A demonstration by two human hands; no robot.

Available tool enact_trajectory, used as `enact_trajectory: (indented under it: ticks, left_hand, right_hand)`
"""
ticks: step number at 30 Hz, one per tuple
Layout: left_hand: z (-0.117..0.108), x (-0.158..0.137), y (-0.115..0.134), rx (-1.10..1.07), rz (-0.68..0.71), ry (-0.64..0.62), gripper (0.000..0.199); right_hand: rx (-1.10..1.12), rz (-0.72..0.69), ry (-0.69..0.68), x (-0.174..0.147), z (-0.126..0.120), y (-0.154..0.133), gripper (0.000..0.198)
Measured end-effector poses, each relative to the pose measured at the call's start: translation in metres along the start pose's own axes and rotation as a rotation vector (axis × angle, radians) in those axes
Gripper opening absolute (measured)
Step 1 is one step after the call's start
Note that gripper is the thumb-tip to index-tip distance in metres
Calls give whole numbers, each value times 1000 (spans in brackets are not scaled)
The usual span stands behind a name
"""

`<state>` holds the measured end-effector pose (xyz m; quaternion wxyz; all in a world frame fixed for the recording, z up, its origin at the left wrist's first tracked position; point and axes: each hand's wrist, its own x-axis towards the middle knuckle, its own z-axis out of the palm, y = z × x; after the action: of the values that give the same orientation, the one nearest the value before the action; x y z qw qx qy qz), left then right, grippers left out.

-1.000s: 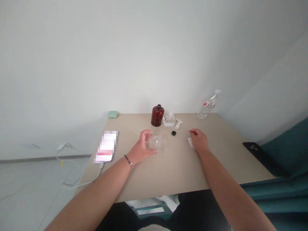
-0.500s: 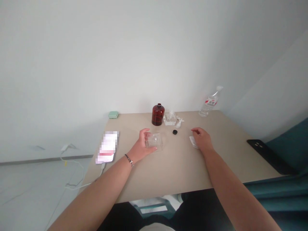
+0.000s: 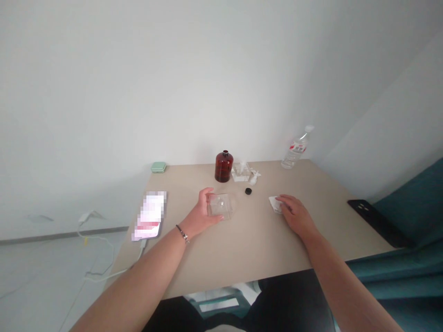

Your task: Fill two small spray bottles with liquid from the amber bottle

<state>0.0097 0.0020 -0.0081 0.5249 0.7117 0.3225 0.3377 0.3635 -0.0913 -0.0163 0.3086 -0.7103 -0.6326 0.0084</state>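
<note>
Head view: your two bare arms reach over one tabletop; everything below is listed from biggest to smallest.
Table: the beige rectangular tabletop [image 3: 242, 240] carries every item named here.
Phone: a flat rectangular device with a blurred-out screen [image 3: 149, 216] lies near the left edge, a white cable running off it.
Black slab: a flat black rectangular object [image 3: 377, 222] sits at the right edge, well apart from your hands.
Water bottle: the clear plastic bottle with a white cap and red label [image 3: 295, 149] stands at the far right corner; you cannot tell its fill level.
Brown bottle: the dark amber round glass bottle [image 3: 223, 167] stands uncapped at the far edge; contents not visible.
Clear box: the small square transparent plastic container [image 3: 221, 205] rests on the table, looks empty, and sits in front of the brown bottle.
Left hand: your left hand [image 3: 202, 213] curls around the clear box, thumb on the far side, fingers along the near side.
Right hand: your right hand [image 3: 296, 215] lies flat, fingers pressing a small white paper packet [image 3: 275, 204].
Far clutter: a small clear glass piece with white bits [image 3: 242, 171] sits just beside the brown bottle.
Green case: a small mint-green rounded case [image 3: 158, 167] lies at the far left corner.
Cap: a small black round cap [image 3: 248, 191] lies between the clear box and the packet.
</note>
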Motion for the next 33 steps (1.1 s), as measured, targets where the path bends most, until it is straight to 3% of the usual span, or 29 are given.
enact_trajectory:
  ticks: [6, 10, 12, 15, 18, 21, 28, 33]
  left_hand:
    - [1, 0, 0, -41, 3, -2, 88]
    - [1, 0, -2, -27, 20, 7, 91]
    - [0, 0, -4, -13, 23, 23, 92]
    - [0, 0, -6, 8, 30, 29, 90]
    - [-1, 0, -5, 50, 59, 9, 90]
    - [-1, -1, -3, 76, 73, -10, 89]
    - [0, -2, 1, 11, 71, 33, 88]
    - [1, -1, -2, 21, 104, 33, 88]
  right_hand:
    - [209, 4, 153, 19, 4, -56, 31]
    - [343, -8, 105, 60, 17, -121, 40]
    - [241, -12, 105, 87, 24, -149, 47]
    - [-89, 65, 119, 123, 33, -178, 58]
    - [-274, 82, -4, 147, 43, -190, 77]
    - [-347, 66, -82, 160, 51, -192, 84]
    - [-370, 59, -107, 172, 60, -197, 75]
    - [-195, 58, -37, 166, 48, -207, 67]
